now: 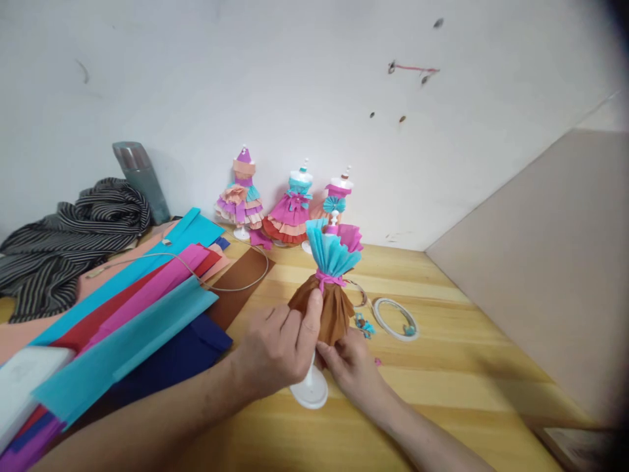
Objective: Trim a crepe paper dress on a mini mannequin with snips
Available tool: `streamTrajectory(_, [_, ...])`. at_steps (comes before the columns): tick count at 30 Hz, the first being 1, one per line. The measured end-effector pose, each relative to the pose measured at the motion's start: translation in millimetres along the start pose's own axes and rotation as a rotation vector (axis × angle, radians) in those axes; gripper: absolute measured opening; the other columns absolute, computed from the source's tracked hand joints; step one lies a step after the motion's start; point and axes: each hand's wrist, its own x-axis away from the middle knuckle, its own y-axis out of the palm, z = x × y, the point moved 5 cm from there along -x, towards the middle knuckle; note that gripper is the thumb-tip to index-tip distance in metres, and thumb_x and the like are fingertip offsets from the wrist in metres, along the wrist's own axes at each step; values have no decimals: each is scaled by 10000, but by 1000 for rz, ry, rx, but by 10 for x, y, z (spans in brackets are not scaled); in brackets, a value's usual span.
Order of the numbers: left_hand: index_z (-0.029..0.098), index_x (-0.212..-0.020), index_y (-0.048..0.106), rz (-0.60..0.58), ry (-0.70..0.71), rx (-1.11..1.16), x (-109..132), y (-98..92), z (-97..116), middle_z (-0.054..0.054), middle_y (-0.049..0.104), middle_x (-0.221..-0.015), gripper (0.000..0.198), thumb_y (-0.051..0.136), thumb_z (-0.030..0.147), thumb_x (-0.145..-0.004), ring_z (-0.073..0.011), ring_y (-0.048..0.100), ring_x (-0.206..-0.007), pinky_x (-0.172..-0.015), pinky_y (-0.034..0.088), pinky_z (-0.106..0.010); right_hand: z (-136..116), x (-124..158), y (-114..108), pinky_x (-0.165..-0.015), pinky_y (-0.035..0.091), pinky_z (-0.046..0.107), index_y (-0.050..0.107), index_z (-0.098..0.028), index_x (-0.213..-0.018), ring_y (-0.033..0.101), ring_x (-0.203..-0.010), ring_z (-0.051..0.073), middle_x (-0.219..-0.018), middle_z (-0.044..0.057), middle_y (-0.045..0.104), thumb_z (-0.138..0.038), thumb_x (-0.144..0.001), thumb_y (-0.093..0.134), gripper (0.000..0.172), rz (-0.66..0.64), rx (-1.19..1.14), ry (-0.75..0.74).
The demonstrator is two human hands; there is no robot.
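A small mannequin stands on a white round base on the wooden table. It wears a brown crepe-paper skirt under a fanned blue paper top, tied with a pink band. My left hand pinches the brown skirt from the left, thumb up against it. My right hand grips the skirt's lower edge from below on the right.
Three finished paper-dress mannequins stand against the wall. Blue, pink, red and brown paper sheets lie at left with a thin cable over them. A striped cloth and grey flask sit far left. A tape ring lies at right.
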Motion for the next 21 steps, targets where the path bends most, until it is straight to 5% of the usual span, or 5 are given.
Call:
streamTrajectory(5, [43, -940, 631, 105, 17, 242, 13, -70, 12, -14, 566, -543, 172, 529, 153, -856, -165, 513, -483, -465, 337, -315, 40, -22, -33, -394, 349, 203, 462, -197, -564, 473, -362, 92, -416, -15, 528, -397, -970, 387, 459, 48, -21, 15])
streamTrajectory(9, [135, -751, 599, 251, -154, 567, -88, -264, -274, -14, 585, -572, 115, 529, 126, -841, -135, 493, -509, -500, 371, -290, 54, -17, -47, -425, 370, 204, 471, -194, -567, 496, -386, 96, -429, -13, 538, -372, -971, 384, 449, 48, -6, -8])
streamTrajectory(12, [157, -817, 629, 130, -561, 826, -119, -188, -591, 1, 583, -636, 146, 506, 149, -894, -113, 529, -575, -548, 413, -245, 24, -1, -32, -455, 390, 201, 486, -191, -584, 523, -406, 97, -448, -15, 546, -265, -948, 396, 381, 21, 7, -41])
streamTrajectory(15, [173, -1010, 635, -72, -814, 1092, -100, -2, -669, -81, 671, -987, 261, 408, 293, -967, -182, 621, -953, -839, 482, -313, -28, 4, -19, -457, 377, 202, 471, -199, -587, 522, -429, 103, -469, -14, 536, -179, -890, 412, 310, 22, 36, -76])
streamTrajectory(21, [93, -1177, 534, -310, -551, 971, -115, 168, -371, -196, 581, -1184, 461, 269, 408, -968, -295, 517, -1090, -959, 406, -485, -110, -1, 0, -465, 351, 205, 410, -215, -574, 490, -472, 109, -516, -11, 510, -135, -828, 457, 270, 76, 122, -122])
